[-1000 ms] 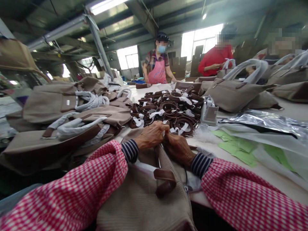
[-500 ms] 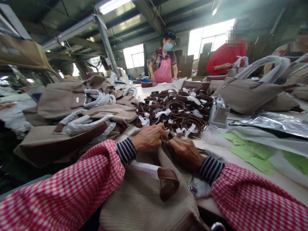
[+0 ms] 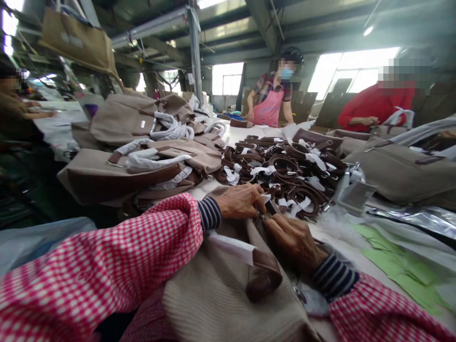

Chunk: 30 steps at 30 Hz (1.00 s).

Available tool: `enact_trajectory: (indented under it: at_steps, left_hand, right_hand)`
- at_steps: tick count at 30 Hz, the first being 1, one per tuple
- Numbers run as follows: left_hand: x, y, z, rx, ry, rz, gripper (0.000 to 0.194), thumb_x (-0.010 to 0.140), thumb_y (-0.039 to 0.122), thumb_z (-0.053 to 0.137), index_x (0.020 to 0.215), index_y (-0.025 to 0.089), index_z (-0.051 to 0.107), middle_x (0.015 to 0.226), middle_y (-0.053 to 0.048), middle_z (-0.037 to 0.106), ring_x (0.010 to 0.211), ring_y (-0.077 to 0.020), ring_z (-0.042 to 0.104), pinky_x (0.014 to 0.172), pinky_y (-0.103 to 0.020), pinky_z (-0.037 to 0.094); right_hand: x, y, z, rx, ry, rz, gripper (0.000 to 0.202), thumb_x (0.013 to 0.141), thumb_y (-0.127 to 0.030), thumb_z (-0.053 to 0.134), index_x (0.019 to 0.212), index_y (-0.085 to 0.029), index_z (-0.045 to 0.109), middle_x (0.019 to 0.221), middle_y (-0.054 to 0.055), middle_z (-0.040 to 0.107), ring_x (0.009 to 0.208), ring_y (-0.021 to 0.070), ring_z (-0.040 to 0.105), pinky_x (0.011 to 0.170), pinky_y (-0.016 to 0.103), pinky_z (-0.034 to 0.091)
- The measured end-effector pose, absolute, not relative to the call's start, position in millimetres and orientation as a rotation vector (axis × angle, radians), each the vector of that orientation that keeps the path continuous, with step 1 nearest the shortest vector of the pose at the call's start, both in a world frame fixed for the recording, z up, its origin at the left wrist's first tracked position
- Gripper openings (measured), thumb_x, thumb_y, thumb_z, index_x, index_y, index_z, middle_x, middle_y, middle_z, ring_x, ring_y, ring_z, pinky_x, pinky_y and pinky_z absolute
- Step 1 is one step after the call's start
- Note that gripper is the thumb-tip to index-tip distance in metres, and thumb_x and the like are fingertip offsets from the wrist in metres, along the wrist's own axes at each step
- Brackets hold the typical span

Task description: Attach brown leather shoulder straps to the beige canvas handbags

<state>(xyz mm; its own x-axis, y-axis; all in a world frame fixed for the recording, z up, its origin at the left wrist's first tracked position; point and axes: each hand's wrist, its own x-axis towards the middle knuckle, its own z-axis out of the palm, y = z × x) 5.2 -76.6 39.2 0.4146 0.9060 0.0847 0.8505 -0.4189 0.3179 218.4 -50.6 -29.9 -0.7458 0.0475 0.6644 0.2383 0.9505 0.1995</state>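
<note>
A beige ribbed handbag (image 3: 203, 289) with brown leather trim lies in front of me, its near handle (image 3: 265, 275) partly wrapped in white. At the bag's far end, my left hand (image 3: 242, 200) is closed in a pinch on a brown strap (image 3: 273, 207) with a white wrapping beside it. My right hand (image 3: 294, 237) pinches at the same spot from the right, its fingertips close to a small metal fitting (image 3: 261, 217). The fingers partly hide the fitting, so whether strap and bag are joined cannot be made out.
Coiled brown straps (image 3: 285, 166) with white wrappings lie heaped beyond my hands. Handbags (image 3: 142, 178) are stacked at left, and another handbag (image 3: 399, 166) lies at right near green sheets (image 3: 399, 266) and clear plastic. A person in a pink apron (image 3: 269, 109) and one in red (image 3: 377, 104) stand across the table.
My view has turned left, so everything appears shifted rightward. Both hands stay pinched together at the bag's far end, with little visible change in their grip.
</note>
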Motion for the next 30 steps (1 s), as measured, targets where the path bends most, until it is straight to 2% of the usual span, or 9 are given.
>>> enact_trajectory:
  at_steps: [4,9,13,17,19,23,26,30]
  left_hand:
    - [5.5,-73.5,39.3,2.433,1.539,0.381,0.033,0.077,0.014,0.07,0.104,0.03,0.082,0.146,-0.003,0.059,0.118,-0.0275,0.064,0.106,-0.04,0.047]
    - [2.3,-68.6,37.2,2.408,1.611,0.39,0.029,0.076,0.018,0.072,0.1,0.03,0.083,0.125,-0.003,0.07,0.107,-0.0256,0.068,0.099,-0.037,0.05]
    - [0.7,-72.9,36.2,2.5,1.523,0.387,0.026,0.079,0.015,0.07,0.099,0.027,0.082,0.131,-0.004,0.066,0.111,-0.026,0.065,0.097,-0.037,0.05]
    - [4.3,-81.1,36.9,2.565,1.513,0.375,0.016,0.084,0.026,0.075,0.1,0.026,0.081,0.142,-0.006,0.057,0.122,-0.0301,0.059,0.101,-0.04,0.049]
    - [8.2,-83.9,38.2,2.614,1.534,0.344,0.011,0.089,0.027,0.072,0.097,0.025,0.08,0.141,-0.006,0.058,0.12,-0.0284,0.059,0.101,-0.039,0.049]
    - [10.7,-86.2,37.1,2.736,1.54,0.289,0.015,0.097,0.022,0.063,0.093,0.021,0.077,0.134,-0.007,0.061,0.115,-0.0248,0.06,0.098,-0.036,0.05]
    - [5.1,-84.5,30.8,2.747,1.455,0.405,0.013,0.098,0.023,0.063,0.094,0.021,0.075,0.134,-0.006,0.061,0.12,-0.0231,0.058,0.102,-0.034,0.049]
    - [4.2,-80.9,24.8,2.66,1.368,0.717,0.015,0.102,0.018,0.057,0.09,0.02,0.068,0.132,-0.005,0.063,0.121,-0.0187,0.057,0.109,-0.033,0.046]
  right_hand:
    - [220.5,-51.9,-29.1,-0.208,-2.413,-0.333,0.034,0.106,-0.01,0.038,0.077,-0.017,0.054,0.071,0.002,0.052,0.059,0.0142,0.041,0.057,0.029,0.029]
    - [220.9,-56.6,-24.4,-0.173,-2.457,-0.343,0.035,0.106,-0.012,0.037,0.076,-0.018,0.053,0.07,0.003,0.052,0.058,0.0146,0.042,0.055,0.03,0.028]
    - [218.6,-55.1,-29.9,-0.264,-2.415,-0.282,0.033,0.104,-0.01,0.041,0.073,-0.018,0.051,0.067,0.0,0.049,0.055,0.0121,0.041,0.054,0.028,0.027]
    - [216.5,-51.4,-38.4,-0.37,-2.356,-0.216,0.032,0.102,-0.01,0.045,0.073,-0.018,0.051,0.066,-0.001,0.048,0.054,0.0105,0.041,0.055,0.026,0.028]
    - [216.3,-50.7,-40.3,-0.362,-2.345,-0.222,0.032,0.103,-0.01,0.044,0.073,-0.018,0.052,0.066,-0.001,0.049,0.055,0.011,0.04,0.055,0.026,0.028]
    - [216.4,-51.4,-40.7,-0.375,-2.357,-0.18,0.034,0.104,-0.01,0.041,0.073,-0.017,0.054,0.068,0.0,0.052,0.054,0.0112,0.04,0.054,0.027,0.027]
    - [216.1,-50.8,-39.2,-0.517,-2.335,0.044,0.025,0.103,-0.015,0.05,0.08,-0.016,0.06,0.072,0.001,0.06,0.057,0.0114,0.05,0.056,0.025,0.033]
    - [215.7,-48.0,-35.6,-0.694,-2.172,0.59,0.006,0.092,-0.019,0.067,0.086,-0.017,0.07,0.077,0.0,0.071,0.068,0.0139,0.063,0.065,0.023,0.043]
